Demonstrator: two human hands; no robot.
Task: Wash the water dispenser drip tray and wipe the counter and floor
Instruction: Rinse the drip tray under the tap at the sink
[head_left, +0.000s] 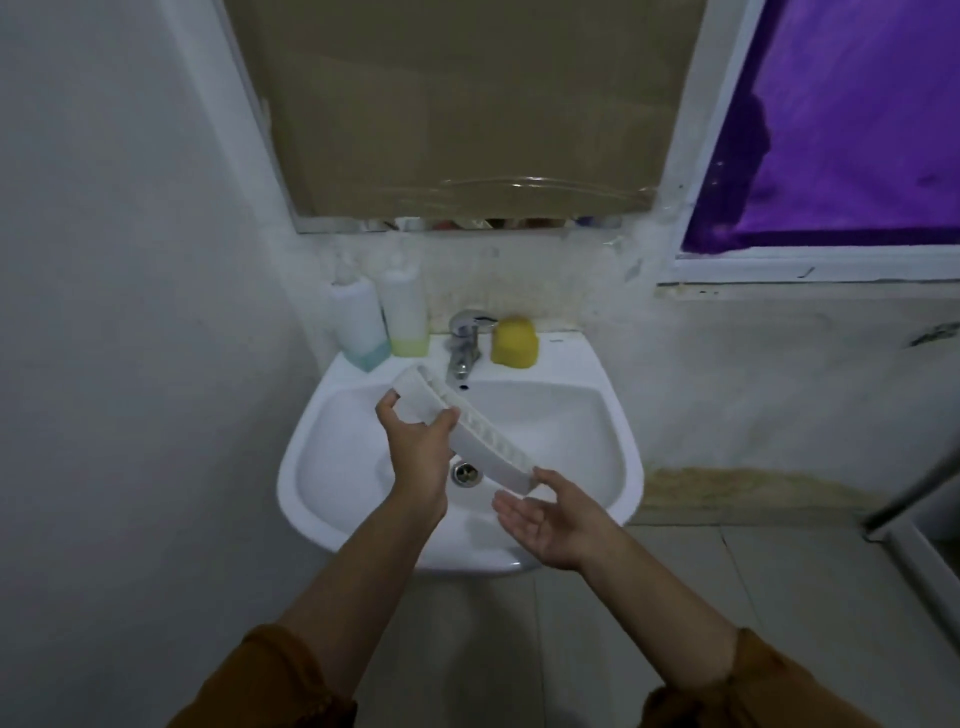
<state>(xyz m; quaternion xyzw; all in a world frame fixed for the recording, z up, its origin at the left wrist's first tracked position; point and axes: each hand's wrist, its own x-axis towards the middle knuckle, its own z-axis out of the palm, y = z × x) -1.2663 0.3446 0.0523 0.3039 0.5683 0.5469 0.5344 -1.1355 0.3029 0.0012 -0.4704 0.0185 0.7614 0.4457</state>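
**Drip tray held over the basin**

We stand at a white sink (332, 499) with both arms stretched out over the bowl. Our left hand (420, 451) is closed on the white drip tray (470, 432), fingers wrapped over its far end and thumb pressed on the slotted top. The tray is tilted, running from near the tap down toward us and to the right, and it hangs above the drain (464, 474) without touching the basin. Our right hand (551, 514) is open, palm up, fingers loosely spread; its fingertips sit just under the tray's near end, and we cannot tell if they touch it. The chrome tap (464, 344) stands at the back rim; we cannot tell if water runs from it. A yellow sponge (514, 341) sits just to its right on the rim, and two soap bottles (382, 322) stand side by side to its left. Brown sleeves (748, 686) are pushed up our forearms.
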